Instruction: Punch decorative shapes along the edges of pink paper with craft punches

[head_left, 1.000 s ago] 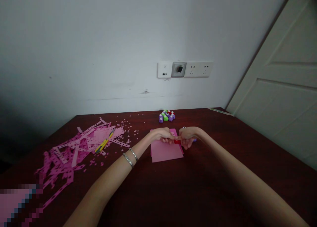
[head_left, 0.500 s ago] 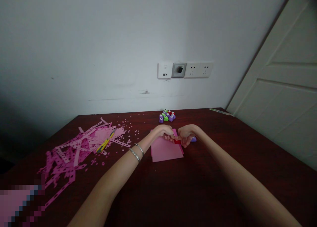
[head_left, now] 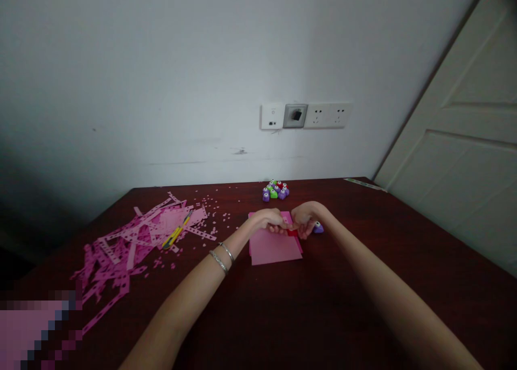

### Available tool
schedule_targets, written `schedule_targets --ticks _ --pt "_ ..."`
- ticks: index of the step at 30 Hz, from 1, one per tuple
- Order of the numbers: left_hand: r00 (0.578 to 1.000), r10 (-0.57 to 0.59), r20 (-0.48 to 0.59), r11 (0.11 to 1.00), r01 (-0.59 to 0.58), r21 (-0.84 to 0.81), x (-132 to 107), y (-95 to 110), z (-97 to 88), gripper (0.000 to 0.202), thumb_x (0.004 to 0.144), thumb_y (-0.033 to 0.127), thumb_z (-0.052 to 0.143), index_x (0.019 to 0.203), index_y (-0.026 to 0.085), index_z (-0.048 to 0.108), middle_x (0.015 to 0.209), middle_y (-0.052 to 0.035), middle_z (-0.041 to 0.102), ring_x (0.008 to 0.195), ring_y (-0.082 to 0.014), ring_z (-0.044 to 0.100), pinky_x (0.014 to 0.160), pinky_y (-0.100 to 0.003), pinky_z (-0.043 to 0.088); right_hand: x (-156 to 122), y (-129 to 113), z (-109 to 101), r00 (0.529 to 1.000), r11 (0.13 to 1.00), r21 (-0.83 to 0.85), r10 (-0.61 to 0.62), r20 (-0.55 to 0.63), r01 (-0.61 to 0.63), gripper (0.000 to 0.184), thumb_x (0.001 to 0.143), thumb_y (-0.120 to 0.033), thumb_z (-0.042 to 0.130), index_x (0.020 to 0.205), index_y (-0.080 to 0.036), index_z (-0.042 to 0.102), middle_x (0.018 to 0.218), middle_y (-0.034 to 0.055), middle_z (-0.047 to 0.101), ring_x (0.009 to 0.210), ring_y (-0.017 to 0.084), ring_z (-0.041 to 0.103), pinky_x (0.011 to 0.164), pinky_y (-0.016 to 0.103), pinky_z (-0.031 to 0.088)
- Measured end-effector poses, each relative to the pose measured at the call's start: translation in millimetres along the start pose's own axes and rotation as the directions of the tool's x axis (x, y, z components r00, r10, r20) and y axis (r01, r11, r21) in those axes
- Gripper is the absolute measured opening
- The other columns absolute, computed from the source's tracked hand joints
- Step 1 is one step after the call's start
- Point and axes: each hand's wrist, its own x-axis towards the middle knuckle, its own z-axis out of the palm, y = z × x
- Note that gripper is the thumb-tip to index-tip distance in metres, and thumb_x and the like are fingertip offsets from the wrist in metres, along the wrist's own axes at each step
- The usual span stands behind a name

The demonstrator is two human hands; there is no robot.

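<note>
My left hand (head_left: 272,220), with silver bangles on its wrist, is closed, its fingers curled and pointing at a small red craft punch (head_left: 292,232). A narrow pink paper strip (head_left: 287,217) shows between the hands and seems pinched in the left fingers. My right hand (head_left: 304,219) is bent inward and closed around the right side of the punch, hiding part of it. Both hands meet above a stack of pink paper sheets (head_left: 276,250) lying on the table. Just right of the right hand sits a purple craft punch (head_left: 318,228).
Several small purple, green and red punches (head_left: 276,191) stand clustered toward the wall. On the left lies a heap of punched pink strips (head_left: 121,251), with a yellow utility knife (head_left: 177,230) on top and tiny cut-outs (head_left: 220,217) scattered around. A ruler-like strip (head_left: 365,185) lies at the back right.
The whole view has shifted slightly, so things appear a little farther right. Both hands stay together at the red punch; more of the purple punch shows beside the right hand.
</note>
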Motion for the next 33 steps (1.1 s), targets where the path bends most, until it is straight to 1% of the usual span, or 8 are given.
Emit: schedule_targets --ticks 6,9,12,16,21,26,29,33 --pt "0.992 0.105 0.073 0.984 -0.093 -0.152 -1.8 -16.3 -4.4 0.030 0.067 0.040 0.066 0.060 0.012 0.059 0.050 0.0023 0.049 0.040 -0.0030 0.035 0.039 -0.018 0.021 -9.7 6.4 -0.5 0.999 0.999 0.016 -0.031 -0.010 0.031 0.035 0.087 -0.024 0.047 0.060 -0.007 0.060 0.049 0.0039 0.060 0.046 0.008 0.057 0.050 0.016 0.045" --pt "0.986 0.132 0.100 0.979 -0.114 -0.170 -7.9 -17.5 -6.1 0.036 0.065 0.048 0.066 0.068 0.012 0.063 0.052 0.0022 0.050 0.041 -0.0036 0.034 0.040 -0.020 0.021 -11.9 6.4 -0.1 0.996 0.997 0.039 -0.067 -0.058 0.069 0.028 0.085 -0.020 0.050 0.062 -0.008 0.060 0.050 0.0022 0.060 0.045 0.008 0.056 0.049 0.016 0.046" --pt "0.991 0.108 0.075 0.985 -0.097 -0.140 -12.8 -15.3 -8.4 0.040 0.064 0.052 0.066 0.073 0.013 0.065 0.055 0.0011 0.051 0.044 -0.0046 0.035 0.041 -0.021 0.022 -13.4 4.4 0.6 0.991 0.993 0.055 -0.095 -0.092 0.100 0.022 0.082 -0.018 0.053 0.064 -0.009 0.061 0.049 0.0011 0.059 0.044 0.008 0.056 0.049 0.016 0.046" --pt "0.991 0.114 0.065 0.980 -0.102 -0.173 -10.0 -17.8 -15.2 0.040 0.066 0.052 0.065 0.079 0.014 0.066 0.058 0.0005 0.052 0.043 -0.0044 0.032 0.042 -0.022 0.020 -17.4 8.4 -1.4 0.984 0.989 0.069 -0.123 -0.132 0.133 0.022 0.081 -0.022 0.054 0.066 -0.009 0.063 0.050 0.0015 0.060 0.043 0.008 0.055 0.048 0.017 0.046" --pt "0.982 0.151 0.116 0.971 -0.125 -0.206 -3.2 -26.1 -22.8 0.038 0.068 0.051 0.063 0.079 0.015 0.068 0.056 0.0006 0.049 0.043 -0.0047 0.028 0.042 -0.023 0.019 -20.8 23.3 -5.9 0.970 0.971 0.110 -0.197 -0.140 0.214 0.035 0.078 -0.042 0.059 0.068 -0.009 0.065 0.053 0.0024 0.060 0.043 0.007 0.054 0.044 0.016 0.044" --pt "0.982 0.145 0.123 0.979 -0.124 -0.165 -2.6 -25.0 -19.9 0.038 0.072 0.051 0.059 0.079 0.014 0.068 0.057 -0.0001 0.049 0.043 -0.0050 0.029 0.043 -0.023 0.020 -18.4 27.7 -0.4 0.970 0.972 0.083 -0.207 -0.131 0.219 0.049 0.074 -0.057 0.057 0.064 -0.009 0.063 0.049 0.0017 0.058 0.041 0.007 0.051 0.043 0.016 0.042" --pt "0.988 0.116 0.100 0.987 -0.103 -0.127 -0.9 -22.6 -16.7 0.038 0.074 0.050 0.056 0.078 0.014 0.067 0.059 -0.0005 0.050 0.044 -0.0051 0.031 0.042 -0.022 0.021 -16.0 27.5 3.0 0.973 0.974 0.078 -0.206 -0.108 0.215 0.052 0.072 -0.060 0.056 0.065 -0.009 0.062 0.049 0.0014 0.058 0.042 0.007 0.052 0.043 0.016 0.042" --pt "0.991 0.103 0.084 0.990 -0.093 -0.109 4.0 -21.3 -14.7 0.037 0.074 0.050 0.056 0.076 0.014 0.067 0.060 -0.0012 0.052 0.044 -0.0051 0.034 0.042 -0.021 0.022 -12.0 27.8 2.5 0.976 0.976 0.089 -0.189 -0.104 0.198 0.049 0.075 -0.056 0.056 0.065 -0.009 0.062 0.050 0.0016 0.058 0.041 0.006 0.052 0.042 0.016 0.042"
